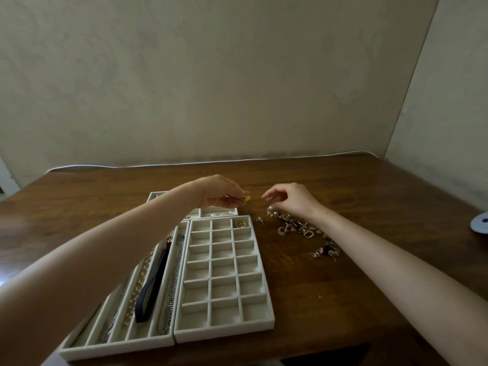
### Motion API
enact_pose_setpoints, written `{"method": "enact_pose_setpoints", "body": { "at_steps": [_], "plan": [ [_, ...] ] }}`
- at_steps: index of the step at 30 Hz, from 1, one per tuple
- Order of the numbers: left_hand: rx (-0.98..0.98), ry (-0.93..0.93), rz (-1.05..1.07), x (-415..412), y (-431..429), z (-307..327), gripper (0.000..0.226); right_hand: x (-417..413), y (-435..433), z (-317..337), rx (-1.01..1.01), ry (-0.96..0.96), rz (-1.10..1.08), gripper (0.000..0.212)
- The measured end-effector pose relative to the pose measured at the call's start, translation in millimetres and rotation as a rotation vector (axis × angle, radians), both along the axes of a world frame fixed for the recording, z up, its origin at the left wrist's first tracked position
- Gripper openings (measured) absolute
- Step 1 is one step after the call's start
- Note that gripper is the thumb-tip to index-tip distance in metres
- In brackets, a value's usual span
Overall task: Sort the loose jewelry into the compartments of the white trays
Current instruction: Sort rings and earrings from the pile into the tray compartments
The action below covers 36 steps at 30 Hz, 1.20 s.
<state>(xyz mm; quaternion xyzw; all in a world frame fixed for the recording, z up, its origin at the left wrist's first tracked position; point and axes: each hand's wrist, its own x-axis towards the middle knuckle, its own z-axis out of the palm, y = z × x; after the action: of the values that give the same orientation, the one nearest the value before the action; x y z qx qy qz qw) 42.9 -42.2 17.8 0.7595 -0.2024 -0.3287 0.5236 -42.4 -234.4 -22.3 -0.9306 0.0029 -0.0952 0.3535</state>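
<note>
Head cam: L hand [221, 195] pinches blurry yellow bit [247, 199], half-hides rear tray [158, 196].

You are pinching a small yellow piece [247, 199] in your left hand [221, 195], holding it above the far right corner of the grid tray [224, 332]. That white tray is lying flat, with a gold piece [239, 223] sitting in its far right compartment. The long-slot tray [116, 348] is lying against its left side, carrying chains [173, 283] and a dark blue strap [151, 281]. A third tray [155, 196] is sitting behind them. The loose jewelry [298, 227] is lying heaped right of the trays, a smaller cluster [326, 250] lying nearer you.
</note>
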Motion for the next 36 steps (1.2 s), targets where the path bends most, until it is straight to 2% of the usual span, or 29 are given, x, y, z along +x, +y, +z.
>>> {"method": "enact_pose_setpoints", "body": {
  "at_steps": [4, 7, 10, 14, 17, 23, 31, 36],
  "plan": [
    [0.037, -0.090, -0.032, -2.1, -0.4, -3.1, 0.006, 1.8, 22.8, 16.1, 0.332, 0.013, 0.114, 0.032],
    [0.063, -0.156, -0.028, -4.1, 3.3, -5.0, 0.004, 6.3, 36.0, 19.0, 0.345, -0.014, 0.106, 0.032],
    [0.136, -0.328, 0.012, -5.7, 10.3, -8.0, 0.012, 12.7, 41.7, 16.7, 0.323, -0.006, 0.081, 0.029],
    [0.278, -0.587, 0.019, -1.4, 23.9, -12.7, 0.024, 19.4, 51.1, 13.4, 0.238, 0.029, 0.036, 0.017],
    [0.337, -0.682, 0.028, 4.1, 37.2, -13.4, 0.028, 22.1, 60.4, 12.1, 0.215, 0.066, 0.056, 0.014],
    [0.258, -0.570, -0.013, 7.8, 53.2, -15.5, 0.006, 27.8, 84.9, 9.4, -0.010, 0.093, 0.139, 0.018],
    [0.166, -0.449, 0.103, 11.4, 69.2, -15.9, 0.009, 26.9, 102.8, 5.5, -0.316, 0.079, 0.167, 0.007],
    [0.276, -0.607, 0.044, 13.3, 68.9, -18.9, 0.010, 25.7, 111.8, 0.3, -0.513, -0.026, 0.050, 0.009]
  ]
}}
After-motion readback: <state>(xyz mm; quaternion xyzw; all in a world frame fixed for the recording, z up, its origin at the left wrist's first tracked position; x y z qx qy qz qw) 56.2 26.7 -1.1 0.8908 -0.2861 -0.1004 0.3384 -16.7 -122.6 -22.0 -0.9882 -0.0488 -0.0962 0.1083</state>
